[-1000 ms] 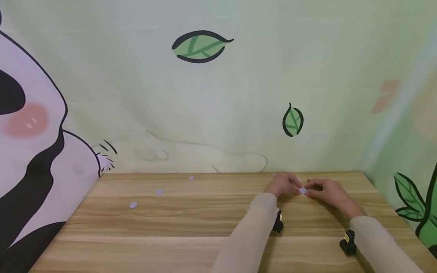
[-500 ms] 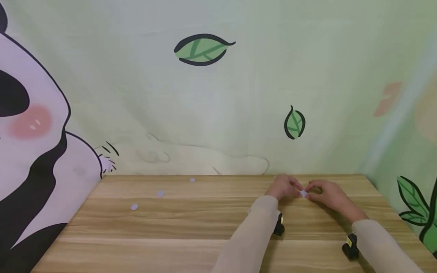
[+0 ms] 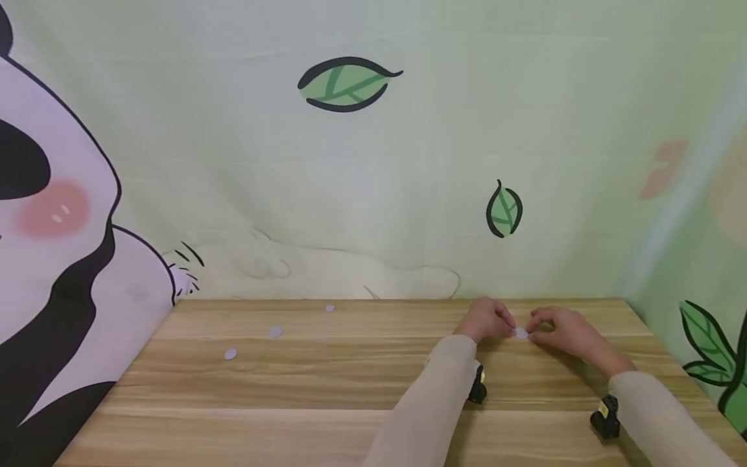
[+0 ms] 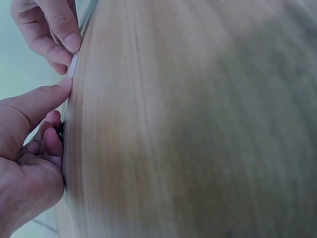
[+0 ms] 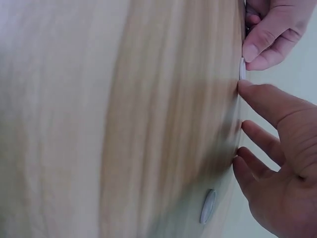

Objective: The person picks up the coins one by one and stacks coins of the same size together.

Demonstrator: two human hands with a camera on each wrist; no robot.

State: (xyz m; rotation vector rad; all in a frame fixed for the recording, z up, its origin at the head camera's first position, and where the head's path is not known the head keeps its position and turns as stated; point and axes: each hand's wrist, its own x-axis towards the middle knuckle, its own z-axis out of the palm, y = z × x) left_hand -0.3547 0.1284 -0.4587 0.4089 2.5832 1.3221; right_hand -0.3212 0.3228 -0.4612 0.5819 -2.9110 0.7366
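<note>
Left hand point(image 3: 487, 319) and right hand point(image 3: 563, 329) flank the disc point(image 3: 522, 333); the nearer tabletop point(image 3: 280, 383) offers passage.

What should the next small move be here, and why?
Probably the left hand should let go of the white disc it seems to pinch: the disc appears to rest on the table, and the right hand looks open, its thumb at the other edge.

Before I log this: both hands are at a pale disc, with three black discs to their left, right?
Not black but pale: the head view shows the left hand and right hand at a pale disc, with three pale discs to their left.
</note>
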